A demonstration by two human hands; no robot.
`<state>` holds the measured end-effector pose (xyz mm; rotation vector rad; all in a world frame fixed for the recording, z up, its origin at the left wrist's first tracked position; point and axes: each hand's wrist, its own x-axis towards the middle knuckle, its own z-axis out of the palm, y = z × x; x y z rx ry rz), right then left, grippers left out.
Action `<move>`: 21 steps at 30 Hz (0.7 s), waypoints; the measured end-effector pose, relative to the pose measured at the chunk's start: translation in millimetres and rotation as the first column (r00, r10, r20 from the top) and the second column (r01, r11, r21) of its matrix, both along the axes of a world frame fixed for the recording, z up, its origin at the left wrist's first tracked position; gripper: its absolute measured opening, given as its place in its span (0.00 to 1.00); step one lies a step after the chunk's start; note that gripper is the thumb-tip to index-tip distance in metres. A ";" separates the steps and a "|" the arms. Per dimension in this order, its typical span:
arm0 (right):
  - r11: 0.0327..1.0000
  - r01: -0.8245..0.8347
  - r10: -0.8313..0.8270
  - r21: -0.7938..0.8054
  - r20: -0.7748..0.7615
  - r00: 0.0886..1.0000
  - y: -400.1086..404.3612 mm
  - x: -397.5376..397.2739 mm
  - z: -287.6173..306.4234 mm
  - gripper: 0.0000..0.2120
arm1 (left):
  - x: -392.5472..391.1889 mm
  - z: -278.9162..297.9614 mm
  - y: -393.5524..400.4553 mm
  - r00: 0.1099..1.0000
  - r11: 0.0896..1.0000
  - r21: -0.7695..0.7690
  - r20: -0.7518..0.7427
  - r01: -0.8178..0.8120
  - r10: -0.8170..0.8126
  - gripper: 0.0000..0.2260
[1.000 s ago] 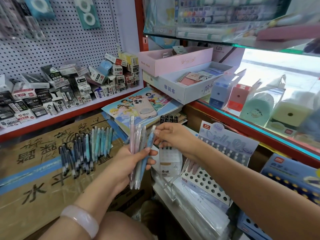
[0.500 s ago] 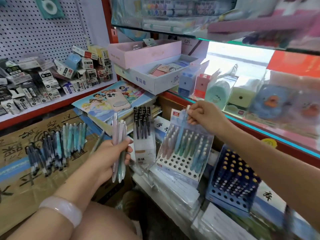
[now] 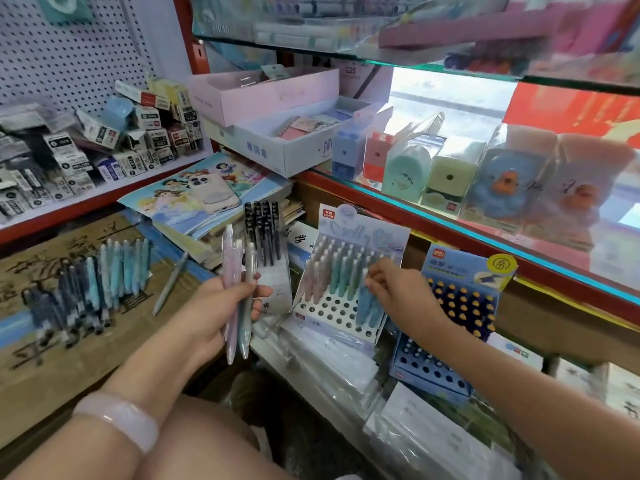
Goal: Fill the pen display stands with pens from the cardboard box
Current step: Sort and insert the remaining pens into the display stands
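On the low shelf ahead, the pastel pen stand (image 3: 341, 292) is partly filled, its front holes bare. From the head view, her right hand (image 3: 398, 292) pinches the top of a blue pen (image 3: 363, 299) seated in the stand's right side. Her left hand (image 3: 221, 306) grips a bunch of pale pens (image 3: 239, 299). More pens (image 3: 93, 285) lie in a row on the cardboard box (image 3: 69, 358). Filling is in hand; next I'd expect a pen drawn from the bunch and aimed into a bare hole.
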<state>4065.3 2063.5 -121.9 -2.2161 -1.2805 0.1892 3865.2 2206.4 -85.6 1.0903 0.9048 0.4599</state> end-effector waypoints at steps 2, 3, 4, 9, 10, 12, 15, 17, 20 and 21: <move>1.000 -0.004 0.004 0.000 0.005 1.000 -1.8 -3.3 -7.3 0.08 | 1.2 -0.6 -2.6 1.000 1.000 0.005 -0.003 0.003 -0.003 0.04; 1.000 0.002 -0.002 0.002 0.004 1.000 -2.3 -4.2 -9.9 0.08 | 1.4 -0.9 -3.4 1.000 1.000 0.008 -0.006 0.005 -0.005 0.04; 1.000 0.007 -0.007 0.006 0.003 1.000 -2.5 -4.4 -11.7 0.08 | 1.2 -1.0 -3.7 1.000 1.000 0.011 -0.008 0.007 -0.007 0.03; 0.999 0.023 -0.024 0.031 0.020 1.000 -2.1 -2.4 -13.9 0.09 | 2.0 0.4 -5.2 1.000 1.000 0.018 -0.006 0.018 -0.017 0.02; 0.999 0.025 -0.026 0.036 0.026 0.999 -2.5 -1.7 -13.7 0.09 | 2.3 0.6 -5.5 1.000 1.000 0.019 -0.005 0.021 -0.021 0.02; 0.999 0.020 -0.021 0.031 0.029 0.999 -3.1 -1.4 -14.1 0.09 | 2.7 0.7 -5.8 1.000 0.999 0.021 -0.005 0.028 -0.028 0.02; 1.000 0.018 -0.018 0.020 0.009 1.000 -4.9 -2.3 -19.7 0.09 | 3.1 0.9 -6.6 1.000 0.999 0.019 0.004 0.026 -0.026 0.03; 0.999 0.018 -0.017 -0.030 0.023 1.000 -5.0 -2.9 -26.2 0.09 | 3.0 1.8 -7.6 1.000 0.999 0.026 0.013 0.028 -0.028 0.03; 0.987 0.021 -0.006 -0.162 0.095 0.995 -2.8 -2.2 -32.7 0.10 | 3.3 3.3 -8.4 0.999 0.999 0.030 0.022 0.035 -0.036 0.03; 0.982 0.027 -0.006 -0.188 0.108 0.994 -1.6 -1.4 -32.9 0.09 | 3.1 3.8 -8.5 0.999 0.999 0.029 0.023 0.038 -0.038 0.03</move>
